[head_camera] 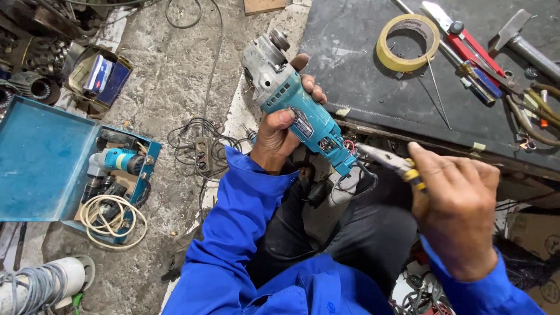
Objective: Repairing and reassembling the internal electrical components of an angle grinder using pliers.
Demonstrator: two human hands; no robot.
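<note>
A teal grinder [294,105] is held in the left hand [280,131], whose fingers are wrapped firmly around the middle of its body. The grey metal head of the grinder points up and away, toward the concrete floor [175,76], and the open rear end, where coloured wires are seen, points down toward the right hand [458,213]. Pliers [388,163] with yellow handles are gripped in the right hand, which is closed around them. The tip of the pliers is placed at the rear end of the grinder, close to the wires; whether it touches them cannot be told. The two hands are kept apart, above the lap, and blue sleeves are worn.

On the right a dark bench [373,81] is seen, with a roll of tape [407,42], a red-handled tool [466,41] and a hammer [522,41] lying on it. On the floor at the left an open blue case [41,160] is placed, and a drill [116,160] and a coiled cord [111,219] are lying inside it.
</note>
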